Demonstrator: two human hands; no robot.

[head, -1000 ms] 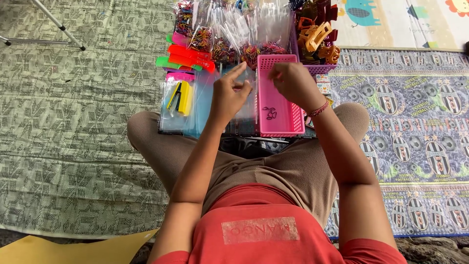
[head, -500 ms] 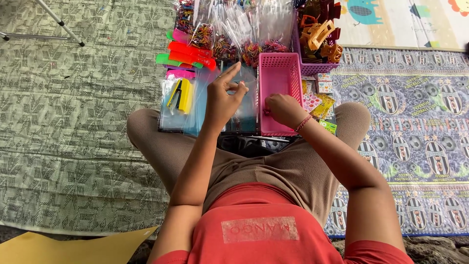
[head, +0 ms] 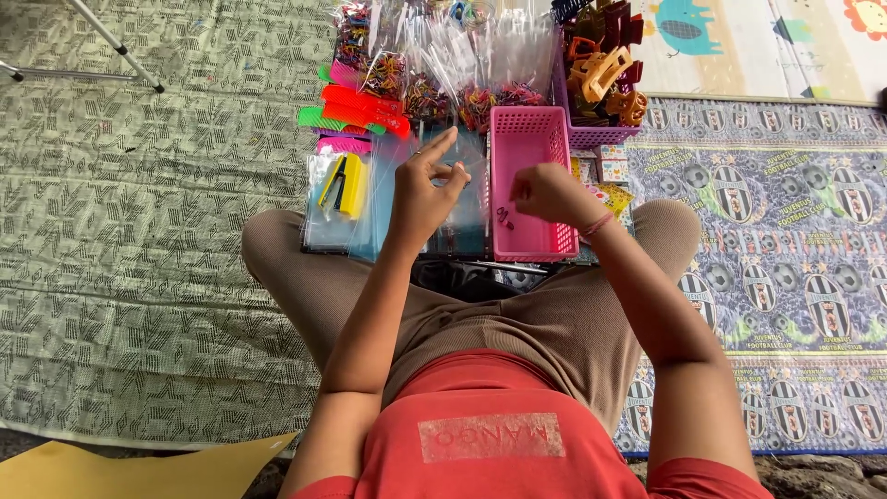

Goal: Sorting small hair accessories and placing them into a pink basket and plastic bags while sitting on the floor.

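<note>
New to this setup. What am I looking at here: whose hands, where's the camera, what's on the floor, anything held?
No machine here: a person sits cross-legged on a mat and works with bare hands. The single camera is worn on the head and looks down, so the arms reach away from the lens.

The left hand is raised over a clear plastic bag, fingers pinched; what it pinches is too small to tell. The right hand reaches into a pink basket that has a few small dark pieces at its bottom.

Around them lie a yellow stapler on plastic bags, bright combs, bags of small colourful hair ties and a purple basket of hair claws.
</note>
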